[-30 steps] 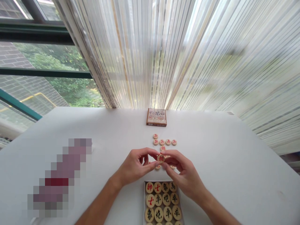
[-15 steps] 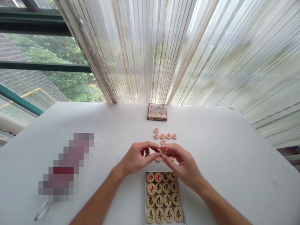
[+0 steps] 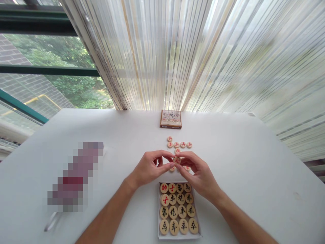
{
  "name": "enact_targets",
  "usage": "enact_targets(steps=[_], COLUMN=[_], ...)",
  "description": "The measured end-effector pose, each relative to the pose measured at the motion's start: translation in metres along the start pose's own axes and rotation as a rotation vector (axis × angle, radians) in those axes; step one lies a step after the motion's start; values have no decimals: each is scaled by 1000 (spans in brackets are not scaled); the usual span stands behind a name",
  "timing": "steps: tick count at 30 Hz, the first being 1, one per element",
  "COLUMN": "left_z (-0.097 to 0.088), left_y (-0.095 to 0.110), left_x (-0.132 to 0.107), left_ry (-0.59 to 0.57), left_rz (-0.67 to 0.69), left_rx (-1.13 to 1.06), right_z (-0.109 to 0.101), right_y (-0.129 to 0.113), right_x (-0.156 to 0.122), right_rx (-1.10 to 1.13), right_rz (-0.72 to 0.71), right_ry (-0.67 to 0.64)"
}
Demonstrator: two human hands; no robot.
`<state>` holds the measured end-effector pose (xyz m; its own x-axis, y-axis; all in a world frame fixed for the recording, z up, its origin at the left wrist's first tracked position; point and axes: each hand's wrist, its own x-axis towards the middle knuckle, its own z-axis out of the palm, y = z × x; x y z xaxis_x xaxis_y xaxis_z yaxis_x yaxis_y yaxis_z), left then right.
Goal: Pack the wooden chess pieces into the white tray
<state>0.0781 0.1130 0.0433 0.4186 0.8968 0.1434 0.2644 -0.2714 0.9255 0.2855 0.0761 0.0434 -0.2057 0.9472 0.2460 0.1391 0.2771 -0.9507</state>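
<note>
Between the fingertips of my left hand (image 3: pixel 152 167) and my right hand (image 3: pixel 196 171) is a round wooden Chinese chess piece (image 3: pixel 177 160) with a red character, its face turned toward me. Both hands pinch it by its edge, above the table. Just behind it lies another red piece (image 3: pixel 177 151) with the same character. More red pieces, such as one by my right fingers (image 3: pixel 187 167), are partly hidden under my hands. Nearer to me, an open box tray (image 3: pixel 159 217) holds rows of pieces, mostly black-lettered, with a few red ones at the upper left.
Several red pieces (image 3: pixel 176 145) lie in a short row farther back, with one (image 3: pixel 169 138) above its left end. The closed chess box lid (image 3: pixel 171 119) sits near the far edge of the white table (image 3: pixel 241 142). A pixelated item (image 3: pixel 78 176) lies at left. String curtains (image 3: pixel 162 54) hang behind.
The view has tilted slightly, so the table things sit a little higher and more of the tray's near edge shows. Both hands keep their pinch on the piece.
</note>
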Motion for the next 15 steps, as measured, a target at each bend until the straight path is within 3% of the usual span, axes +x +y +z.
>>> enact_targets(steps=[15], left_z=[2], left_y=[-1], left_x=[0], left_ry=[1], left_rz=[2], left_rx=[8], right_z=[-1], right_y=[3], right_x=[0], right_rx=[-1], right_rz=[-18], right_ry=[-20])
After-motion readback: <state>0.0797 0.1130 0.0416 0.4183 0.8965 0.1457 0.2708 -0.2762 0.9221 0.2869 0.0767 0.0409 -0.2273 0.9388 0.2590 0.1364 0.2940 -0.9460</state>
